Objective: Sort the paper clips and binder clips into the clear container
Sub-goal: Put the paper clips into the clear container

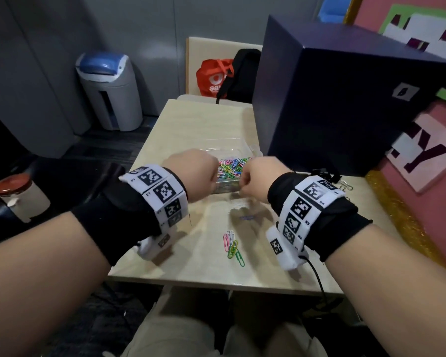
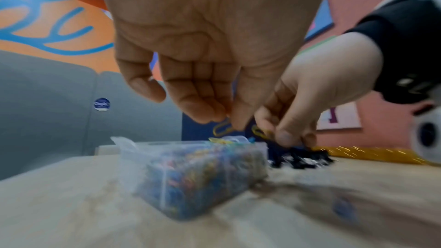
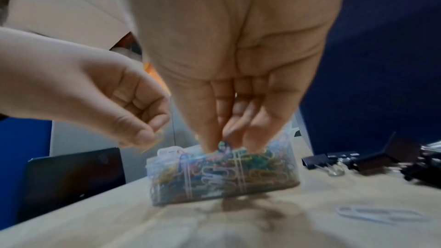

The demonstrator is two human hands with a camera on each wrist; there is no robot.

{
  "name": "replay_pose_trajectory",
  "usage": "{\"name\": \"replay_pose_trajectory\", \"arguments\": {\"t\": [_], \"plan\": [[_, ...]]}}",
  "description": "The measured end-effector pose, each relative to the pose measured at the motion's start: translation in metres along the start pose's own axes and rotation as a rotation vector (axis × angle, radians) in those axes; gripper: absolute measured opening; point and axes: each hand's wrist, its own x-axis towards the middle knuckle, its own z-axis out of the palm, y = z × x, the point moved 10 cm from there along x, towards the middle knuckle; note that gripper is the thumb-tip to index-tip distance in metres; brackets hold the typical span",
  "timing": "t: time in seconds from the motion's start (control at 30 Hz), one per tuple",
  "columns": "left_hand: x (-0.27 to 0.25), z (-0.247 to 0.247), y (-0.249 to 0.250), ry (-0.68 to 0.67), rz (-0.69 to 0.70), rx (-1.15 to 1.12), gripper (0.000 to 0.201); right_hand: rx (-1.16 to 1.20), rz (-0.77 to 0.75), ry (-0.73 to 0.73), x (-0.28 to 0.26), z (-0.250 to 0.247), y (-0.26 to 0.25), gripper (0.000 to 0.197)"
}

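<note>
1. We see the left hand (image 1: 193, 171) raised over the near-left corner of the clear container (image 2: 190, 173). Its thumb and forefinger are curled together and pinch a yellow paper clip (image 2: 223, 129), which hangs above the container's open top.
2. We see the right hand (image 1: 258, 180) over the near-right corner of the container. In the left wrist view its fingertips (image 2: 284, 135) pinch a second yellow clip (image 2: 259, 131); in the right wrist view the same fingers reach down to the heap of clips at the rim. We cannot tell whether that clip touches the heap.
3. The clear container sits on the table (image 1: 191, 130), between the two hands. It is filled nearly to the rim with coloured paper clips (image 1: 232, 166).
4. Nearer to us than the container, a small cluster of loose paper clips (image 1: 233, 247) in pink, white, green and yellow lies on the table.
5. To the right of the container, black binder clips (image 3: 372, 159) lie in a loose group on the table.
6. Also right of the container, a single white paper clip (image 3: 379, 214) lies nearer to us than the binder clips.
7. Behind the binder clips, right of the container, stands a large dark blue box (image 1: 345, 104).
8. Beyond the container, past the table's far end, a red bag (image 1: 214, 78) and a black backpack (image 1: 242, 73) rest together.
</note>
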Motion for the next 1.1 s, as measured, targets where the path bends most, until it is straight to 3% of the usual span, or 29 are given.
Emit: {"name": "replay_pose_trajectory", "arguments": {"t": [0.07, 0.17, 0.27, 0.4, 0.47, 0.53, 0.7, 0.8, 0.97, 1.1], "plan": [[0.006, -0.020, -0.010, 0.082, -0.036, -0.061, 0.016, 0.138, 0.046, 0.167, 0.002, -0.026, 0.006, 0.017], [0.010, -0.028, -0.014, 0.105, -0.040, -0.073, 0.022, 0.107, 0.080, 0.189, 0.005, -0.031, 0.009, 0.025], [0.005, -0.021, 0.002, 0.084, 0.033, -0.062, 0.022, -0.058, 0.057, 0.062, 0.004, -0.015, 0.008, 0.026], [-0.016, 0.029, 0.056, -0.203, 0.300, -0.017, 0.023, -0.219, -0.006, -0.239, -0.015, 0.029, 0.003, 0.029], [-0.027, 0.050, 0.076, -0.306, 0.406, 0.011, 0.027, -0.254, -0.018, -0.298, -0.021, 0.044, 0.003, 0.031], [-0.032, 0.059, 0.084, -0.324, 0.447, 0.036, 0.025, -0.269, -0.024, -0.292, -0.022, 0.049, 0.004, 0.026], [-0.029, 0.059, 0.082, -0.288, 0.430, 0.160, 0.019, -0.291, -0.018, -0.329, -0.025, 0.053, 0.004, 0.017], [-0.027, 0.064, 0.071, -0.315, 0.369, 0.218, 0.020, -0.318, -0.006, -0.349, -0.026, 0.059, 0.002, 0.037], [-0.018, 0.069, 0.040, -0.345, 0.247, 0.259, 0.021, -0.250, -0.043, -0.356, -0.036, 0.061, -0.010, 0.047], [-0.015, 0.067, 0.033, -0.313, 0.217, 0.327, 0.022, -0.252, -0.126, -0.428, -0.048, 0.074, -0.032, 0.037]]}}
